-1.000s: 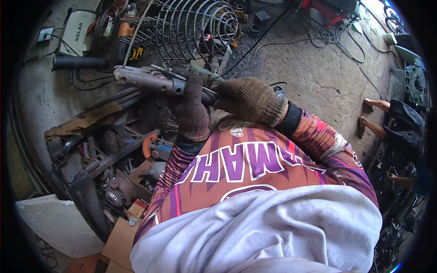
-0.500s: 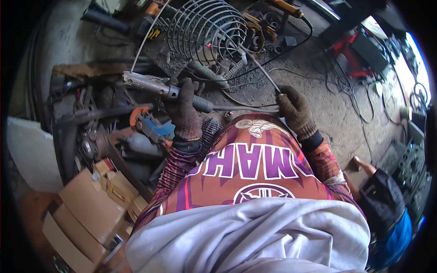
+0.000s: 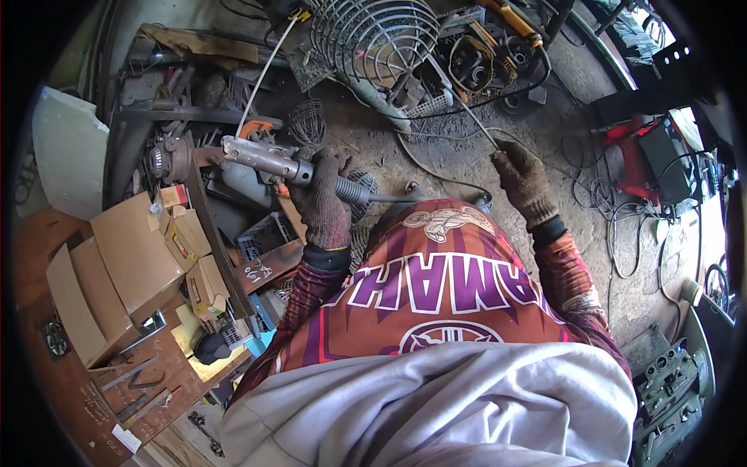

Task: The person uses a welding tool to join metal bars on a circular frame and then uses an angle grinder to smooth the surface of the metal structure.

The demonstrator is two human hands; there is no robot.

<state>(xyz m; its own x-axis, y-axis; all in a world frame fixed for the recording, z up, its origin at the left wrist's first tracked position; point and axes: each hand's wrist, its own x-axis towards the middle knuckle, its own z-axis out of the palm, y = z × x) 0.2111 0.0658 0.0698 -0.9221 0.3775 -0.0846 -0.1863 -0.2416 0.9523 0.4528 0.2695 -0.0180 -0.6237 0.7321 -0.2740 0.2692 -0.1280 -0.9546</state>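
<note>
My gloved left hand (image 3: 328, 208) is closed around a welding electrode holder (image 3: 268, 160) with a ribbed, spring-like grip and a cable behind it. A thin pale welding rod (image 3: 268, 78) rises from the holder's head. Farther off, near the top edge, lies a round cage of bent metal rods (image 3: 375, 37), with rings set one inside another. A straight metal rod (image 3: 475, 118) runs from beside the cage to my gloved right hand (image 3: 527, 185), whose fingers pinch its near end. Whether the rod is joined to the cage I cannot tell.
Cardboard boxes (image 3: 138, 257) sit on a brown bench at left, near a cluttered scrap rack. Cables (image 3: 615, 210) coil over the floor at right by a red-and-black machine (image 3: 638, 163). A tool with an orange handle (image 3: 513, 22) lies beyond the cage; greenish machinery (image 3: 673, 397) stands lower right.
My view has swung, so the cage sits higher and more of the left bench shows. A person at lower right has left view. Both hands keep their hold.
</note>
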